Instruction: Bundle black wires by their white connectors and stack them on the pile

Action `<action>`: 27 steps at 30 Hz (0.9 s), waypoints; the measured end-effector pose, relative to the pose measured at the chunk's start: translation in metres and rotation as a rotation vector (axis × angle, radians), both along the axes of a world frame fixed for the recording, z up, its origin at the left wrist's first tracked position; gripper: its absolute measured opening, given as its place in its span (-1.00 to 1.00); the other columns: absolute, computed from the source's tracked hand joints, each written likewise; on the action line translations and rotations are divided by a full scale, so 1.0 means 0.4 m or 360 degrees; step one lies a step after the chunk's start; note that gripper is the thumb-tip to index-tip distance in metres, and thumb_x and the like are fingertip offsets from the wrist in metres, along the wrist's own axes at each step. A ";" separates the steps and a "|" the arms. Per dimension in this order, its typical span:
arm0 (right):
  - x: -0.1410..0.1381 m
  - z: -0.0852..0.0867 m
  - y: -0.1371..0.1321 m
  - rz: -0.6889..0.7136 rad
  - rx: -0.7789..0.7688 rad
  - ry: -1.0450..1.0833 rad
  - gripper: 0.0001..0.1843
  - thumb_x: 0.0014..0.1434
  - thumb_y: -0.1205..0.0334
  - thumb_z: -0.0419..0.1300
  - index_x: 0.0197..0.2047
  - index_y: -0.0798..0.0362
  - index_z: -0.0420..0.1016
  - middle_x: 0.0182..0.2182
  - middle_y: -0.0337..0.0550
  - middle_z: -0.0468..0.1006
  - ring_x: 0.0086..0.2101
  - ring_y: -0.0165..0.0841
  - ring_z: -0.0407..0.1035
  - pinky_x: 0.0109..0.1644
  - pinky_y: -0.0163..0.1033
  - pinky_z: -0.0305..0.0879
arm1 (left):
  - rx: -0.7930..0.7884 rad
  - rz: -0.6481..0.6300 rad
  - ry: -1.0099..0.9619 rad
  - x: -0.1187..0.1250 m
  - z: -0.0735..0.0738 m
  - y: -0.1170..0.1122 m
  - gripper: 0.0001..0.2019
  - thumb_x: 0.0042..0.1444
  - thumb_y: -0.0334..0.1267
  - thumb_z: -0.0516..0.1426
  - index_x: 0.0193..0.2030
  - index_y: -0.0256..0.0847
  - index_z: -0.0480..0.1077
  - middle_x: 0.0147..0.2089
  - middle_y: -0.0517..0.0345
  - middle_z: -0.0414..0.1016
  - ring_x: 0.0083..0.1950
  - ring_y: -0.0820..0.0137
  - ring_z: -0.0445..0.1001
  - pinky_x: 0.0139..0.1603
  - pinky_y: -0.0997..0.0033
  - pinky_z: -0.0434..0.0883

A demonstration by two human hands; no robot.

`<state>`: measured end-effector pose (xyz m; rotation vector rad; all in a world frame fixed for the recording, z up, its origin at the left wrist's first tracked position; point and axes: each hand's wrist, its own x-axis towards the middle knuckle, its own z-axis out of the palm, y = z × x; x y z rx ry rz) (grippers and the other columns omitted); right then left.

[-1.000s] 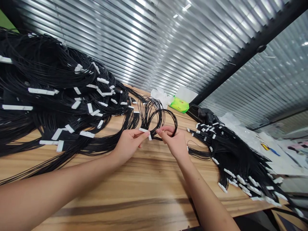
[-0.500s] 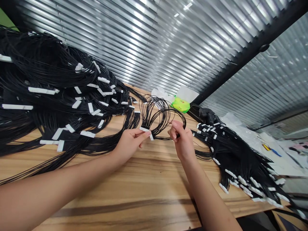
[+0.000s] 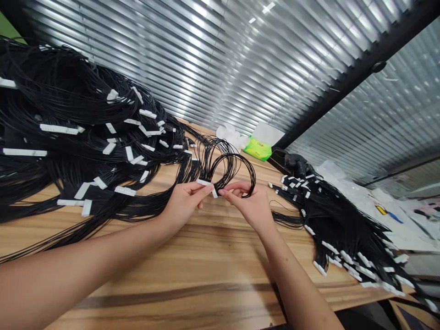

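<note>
My left hand [image 3: 184, 204] pinches the white connector [image 3: 208, 184] at the end of a bundle of thin black wires. The wires rise from it and curl into a loop [image 3: 228, 167] above the wooden table [image 3: 206, 270]. My right hand [image 3: 250, 204] is closed on the loop's right side, its fingertips nearly touching the left hand's. Both hands hover just above the table, between two heaps of like wire bundles.
A big heap of black wire bundles with white connectors [image 3: 75, 133] fills the left. A smaller heap [image 3: 340, 224] lies at the right table edge. A green packet [image 3: 257, 149] and white plastic [image 3: 232, 135] sit at the back by the blinds.
My right hand drew the wire loop out to the right, then came back left to meet the left hand. The loop is tighter now. The left hand stayed put.
</note>
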<state>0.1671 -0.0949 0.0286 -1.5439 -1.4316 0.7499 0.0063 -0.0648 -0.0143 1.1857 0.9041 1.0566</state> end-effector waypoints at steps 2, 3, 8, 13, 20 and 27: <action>-0.003 -0.003 0.001 -0.0012 -0.0036 0.0005 -0.76 -0.13 0.09 0.35 -0.51 0.12 0.56 -0.71 -0.28 0.34 -0.62 -0.49 0.09 -0.56 -0.32 -0.04 | 0.0012 -0.0004 0.0009 0.000 0.000 -0.001 -0.74 -0.03 -0.08 0.22 -0.46 -0.28 0.50 -0.71 0.33 0.22 -0.62 0.54 0.17 -0.54 0.50 0.14; -0.005 -0.005 0.001 -0.0021 -0.0047 0.0023 -0.77 -0.14 0.10 0.36 -0.51 0.12 0.56 -0.71 -0.27 0.35 -0.63 -0.49 0.10 -0.57 -0.32 -0.04 | 0.0018 -0.0002 0.0016 0.001 0.000 -0.001 -0.74 -0.02 -0.08 0.22 -0.46 -0.28 0.50 -0.71 0.33 0.22 -0.62 0.54 0.17 -0.55 0.50 0.14; -0.017 -0.014 0.006 -0.0064 -0.0089 0.0142 -0.80 -0.16 0.15 0.35 -0.53 0.11 0.53 -0.69 -0.24 0.42 -0.64 -0.47 0.17 -0.57 -0.32 0.01 | 0.0067 0.0023 0.0074 0.002 -0.004 -0.001 -0.73 -0.01 -0.08 0.20 -0.43 -0.30 0.51 -0.72 0.32 0.23 -0.62 0.55 0.18 -0.57 0.52 0.14; -0.023 -0.016 0.005 -0.0093 -0.0107 0.0170 -0.85 -0.16 0.20 0.31 -0.52 0.11 0.52 -0.67 -0.24 0.45 -0.62 -0.45 0.23 -0.54 -0.31 0.08 | 0.0065 0.0041 0.0092 0.004 0.001 -0.004 -0.74 -0.03 -0.09 0.20 -0.46 -0.30 0.50 -0.71 0.33 0.23 -0.63 0.55 0.19 -0.58 0.53 0.16; -0.034 -0.032 0.013 -0.0135 -0.0060 0.0286 -0.91 -0.19 0.26 0.25 -0.57 0.09 0.44 -0.70 -0.33 0.34 -0.64 -0.49 0.15 -0.55 -0.33 0.01 | 0.0057 0.0064 0.0092 0.006 0.011 -0.007 -0.73 -0.06 -0.08 0.21 -0.49 -0.30 0.49 -0.72 0.33 0.22 -0.64 0.55 0.18 -0.59 0.53 0.16; -0.009 -0.040 0.019 -0.0192 0.0385 0.0624 -0.92 -0.10 0.31 0.18 -0.56 0.06 0.34 -0.65 -0.37 0.30 -0.60 -0.51 0.12 -0.52 -0.35 0.03 | 0.0025 0.0024 0.0077 0.006 0.010 -0.003 -0.70 -0.06 -0.05 0.21 -0.46 -0.31 0.52 -0.73 0.32 0.21 -0.64 0.55 0.17 -0.58 0.53 0.14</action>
